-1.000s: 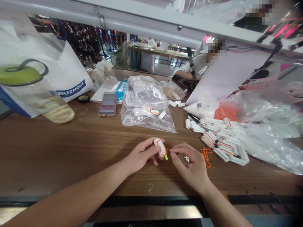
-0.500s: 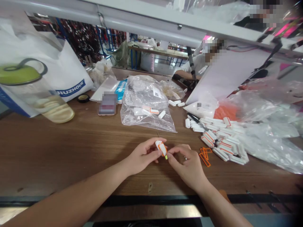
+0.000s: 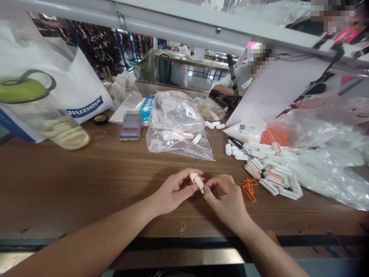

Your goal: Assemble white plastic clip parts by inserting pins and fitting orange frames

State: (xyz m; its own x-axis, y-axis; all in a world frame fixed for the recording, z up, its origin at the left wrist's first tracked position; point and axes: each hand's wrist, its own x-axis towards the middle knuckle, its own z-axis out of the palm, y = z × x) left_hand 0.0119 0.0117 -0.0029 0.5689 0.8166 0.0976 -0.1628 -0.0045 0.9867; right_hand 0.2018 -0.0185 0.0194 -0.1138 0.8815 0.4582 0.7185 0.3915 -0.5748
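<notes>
My left hand pinches a small white plastic piece with an orange frame and a yellow-green tip, held just above the wooden table. My right hand is curled with its thumb and fingertips closed at the lower end of that same piece. A few loose orange frames lie on the table just right of my right hand. Beyond them sits a pile of white pieces, some with orange frames.
A clear plastic bag with a few white pieces lies ahead. A phone, a tape roll, a green-lidded jar and a white shopping bag stand at left. Crumpled plastic bags fill the right. Another person sits across.
My right hand has moved left and closed in on the tip of the piece held by my left hand. The small white bit seen in its palm is now out of sight.
</notes>
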